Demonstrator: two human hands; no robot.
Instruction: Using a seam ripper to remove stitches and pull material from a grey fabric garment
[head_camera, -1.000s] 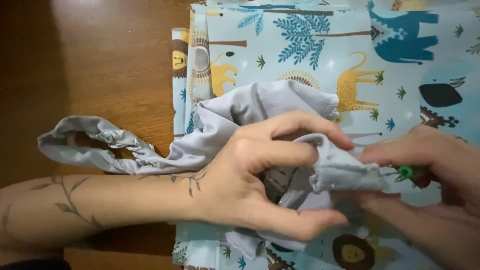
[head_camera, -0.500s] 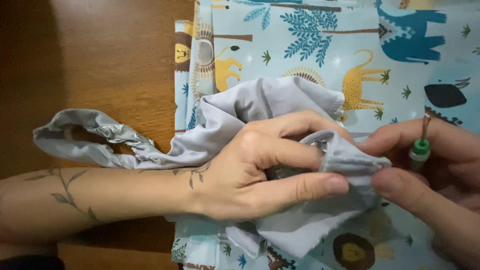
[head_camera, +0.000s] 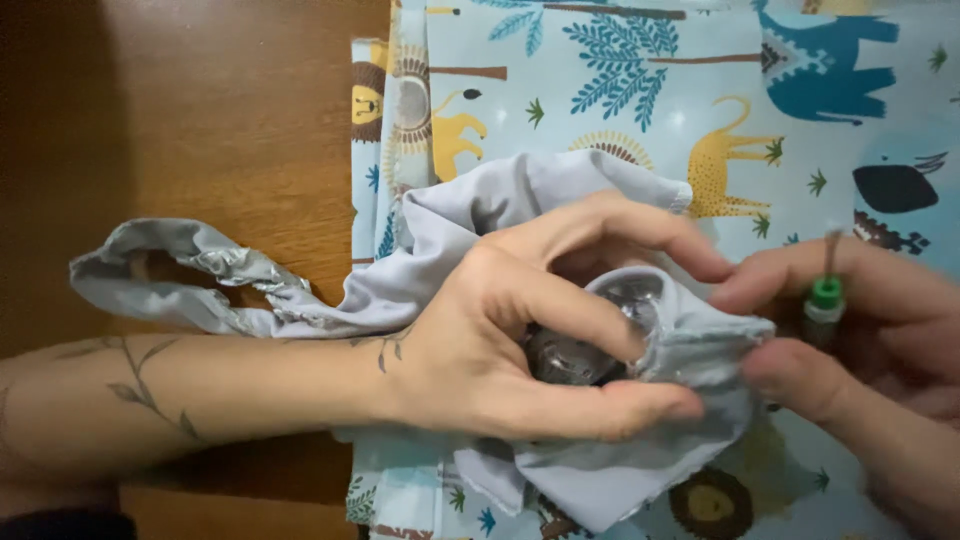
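1. My left hand (head_camera: 500, 340) lies across the middle of the scene, fingers curled and pressing a bunched fold of the grey cloth (head_camera: 600, 470) between thumb and fingertips.
2. Inside that fold I hold a shiny, rounded thing (head_camera: 575, 350), silvery or clear; I cannot tell just what it is.
3. The grey cloth runs out to the left, where a crumpled, gathered end (head_camera: 170, 270) rests on the wooden table (head_camera: 200, 120). Its near edge hangs in a loose corner below my hand.
4. My right hand (head_camera: 870, 340) sits at the right edge, thumb and forefinger pinched together on a small tool with a green collar (head_camera: 826, 295); a thin stem sticks up from it toward the far side.
5. The right fingertips touch the cloth's edge, just beside my left fingers.
6. Under both hands lies a pale blue printed mat (head_camera: 640, 90) with lions, an elephant and trees, covering the table's right side.
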